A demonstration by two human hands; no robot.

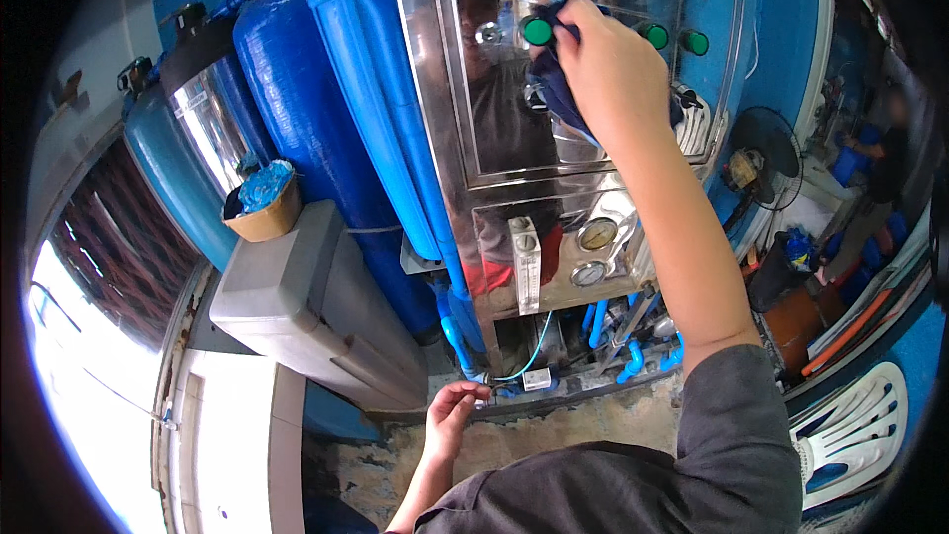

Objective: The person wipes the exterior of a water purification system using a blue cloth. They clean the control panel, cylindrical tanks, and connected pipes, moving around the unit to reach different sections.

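Fingers (578, 25) of the right hand (603, 59) are clenched around a dark blue cloth (563, 89), pressing it against the upper face of a shiny steel panel (494, 138), just beside a round green button (537, 31). More of the cloth hangs below the palm and spills past the wrist. Two further green buttons (653, 36) sit to the right of the hand on the same panel, and two round gauges (596, 234) are set into the lower steel section, beside a narrow white flow meter (524, 264). Lower down, the left hand (453, 413) hangs with its fingers loosely curled and holding nothing, close to a thin pale tube (529, 361) and a small white block (537, 379) at the machine's foot. Blue pipes (633, 361) cluster under the panel. To the left stand tall blue tanks (306, 109), a grey box (297, 297) and a tan basket (265, 218) holding blue wrapped stuff. At the far right are a black fan (766, 148) and a white plastic chair (855, 430).
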